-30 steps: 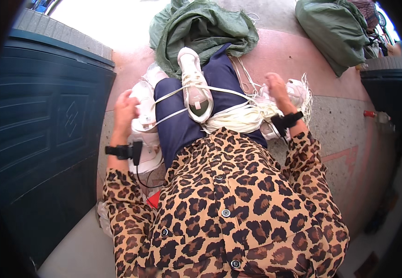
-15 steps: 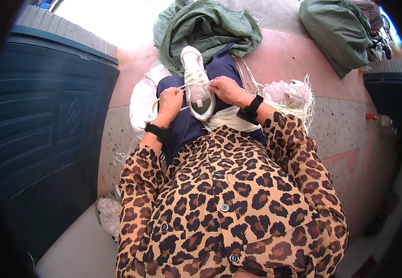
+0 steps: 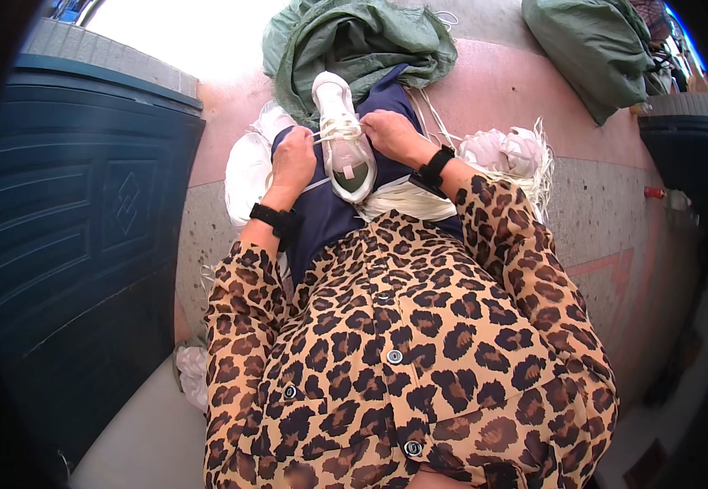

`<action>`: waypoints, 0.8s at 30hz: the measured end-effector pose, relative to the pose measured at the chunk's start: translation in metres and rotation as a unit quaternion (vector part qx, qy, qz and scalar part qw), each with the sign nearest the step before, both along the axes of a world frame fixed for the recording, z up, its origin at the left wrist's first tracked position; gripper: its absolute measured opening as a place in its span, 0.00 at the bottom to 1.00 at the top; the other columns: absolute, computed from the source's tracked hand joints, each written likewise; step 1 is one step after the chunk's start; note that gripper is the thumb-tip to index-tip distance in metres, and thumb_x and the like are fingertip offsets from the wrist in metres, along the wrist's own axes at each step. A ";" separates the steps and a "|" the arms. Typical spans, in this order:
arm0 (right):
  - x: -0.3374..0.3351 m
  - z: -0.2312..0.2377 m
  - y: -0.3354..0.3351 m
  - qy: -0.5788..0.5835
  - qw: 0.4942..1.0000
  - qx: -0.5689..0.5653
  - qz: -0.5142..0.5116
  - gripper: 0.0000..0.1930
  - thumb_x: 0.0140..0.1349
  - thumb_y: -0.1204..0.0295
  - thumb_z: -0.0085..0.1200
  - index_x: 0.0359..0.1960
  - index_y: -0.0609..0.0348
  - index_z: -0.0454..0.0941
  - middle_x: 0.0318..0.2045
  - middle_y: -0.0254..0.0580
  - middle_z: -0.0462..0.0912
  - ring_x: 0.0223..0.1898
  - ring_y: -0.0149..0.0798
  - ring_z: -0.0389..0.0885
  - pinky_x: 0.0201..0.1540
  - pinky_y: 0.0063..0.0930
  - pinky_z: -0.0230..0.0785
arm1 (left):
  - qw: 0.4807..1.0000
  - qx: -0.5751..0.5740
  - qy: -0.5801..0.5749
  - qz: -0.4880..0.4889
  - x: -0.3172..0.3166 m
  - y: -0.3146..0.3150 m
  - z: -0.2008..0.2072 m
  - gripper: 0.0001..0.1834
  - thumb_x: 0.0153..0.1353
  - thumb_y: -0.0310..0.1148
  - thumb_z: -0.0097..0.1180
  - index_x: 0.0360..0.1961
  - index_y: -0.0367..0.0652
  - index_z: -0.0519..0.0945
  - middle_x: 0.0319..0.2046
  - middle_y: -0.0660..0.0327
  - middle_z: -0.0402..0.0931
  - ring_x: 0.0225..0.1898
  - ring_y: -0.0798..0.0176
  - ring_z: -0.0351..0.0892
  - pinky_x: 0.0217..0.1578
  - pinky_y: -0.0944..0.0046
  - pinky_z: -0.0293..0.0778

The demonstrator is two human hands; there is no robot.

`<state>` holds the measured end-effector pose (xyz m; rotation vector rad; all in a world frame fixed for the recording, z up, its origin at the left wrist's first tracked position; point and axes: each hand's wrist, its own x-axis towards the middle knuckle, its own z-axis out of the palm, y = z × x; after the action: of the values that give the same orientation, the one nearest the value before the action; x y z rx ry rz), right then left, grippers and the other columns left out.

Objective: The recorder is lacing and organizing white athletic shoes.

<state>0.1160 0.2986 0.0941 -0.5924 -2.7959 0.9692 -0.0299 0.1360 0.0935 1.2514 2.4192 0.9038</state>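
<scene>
Lt pink shoe (image 3: 350, 152), grn inside (image 3: 355, 180), crm laces (image 3: 340, 129)

We see a lap in dark blue trousers (image 3: 317, 218) bearing a pale shoe (image 3: 348, 155), upper facing up, toe pointing away. Beside its heel, we find a bundle of cream laces (image 3: 409, 202) lying over the right thigh. Below, we see a floor (image 3: 594, 191) of pink and speckled grey, where a crumpled green sack (image 3: 386, 53) and a fuller green sack (image 3: 586, 57) lie apart.
</scene>
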 end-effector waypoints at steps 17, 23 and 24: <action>0.010 -0.015 -0.010 -0.018 0.998 0.052 0.014 0.06 0.50 0.71 0.52 0.26 0.59 0.80 0.29 0.44 0.81 0.34 0.47 0.76 0.40 0.36 0.67 | 0.980 -0.039 0.193 -0.019 0.016 -0.008 -0.005 0.07 0.51 0.31 0.52 0.23 0.42 0.80 0.26 0.56 0.77 0.36 0.51 0.71 0.36 0.54 0.72; 0.007 -0.019 -0.011 -0.025 0.993 0.117 -0.003 0.06 0.49 0.71 0.52 0.24 0.57 0.80 0.27 0.42 0.79 0.34 0.46 0.74 0.40 0.35 0.67 | 0.980 -0.075 0.178 -0.054 0.012 -0.006 -0.004 0.05 0.52 0.30 0.54 0.27 0.42 0.80 0.28 0.55 0.77 0.37 0.48 0.71 0.39 0.53 0.70; 0.006 -0.019 -0.010 -0.033 0.991 0.126 -0.001 0.06 0.49 0.71 0.52 0.24 0.56 0.80 0.27 0.41 0.79 0.34 0.46 0.74 0.39 0.35 0.67 | 0.978 -0.078 0.182 -0.063 0.011 -0.006 -0.002 0.05 0.52 0.30 0.53 0.26 0.42 0.80 0.28 0.55 0.77 0.37 0.48 0.71 0.39 0.53 0.70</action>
<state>0.1219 0.2883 0.0754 -0.6013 -2.9098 0.5909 -0.0186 0.1304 0.0913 1.6028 2.5796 0.4705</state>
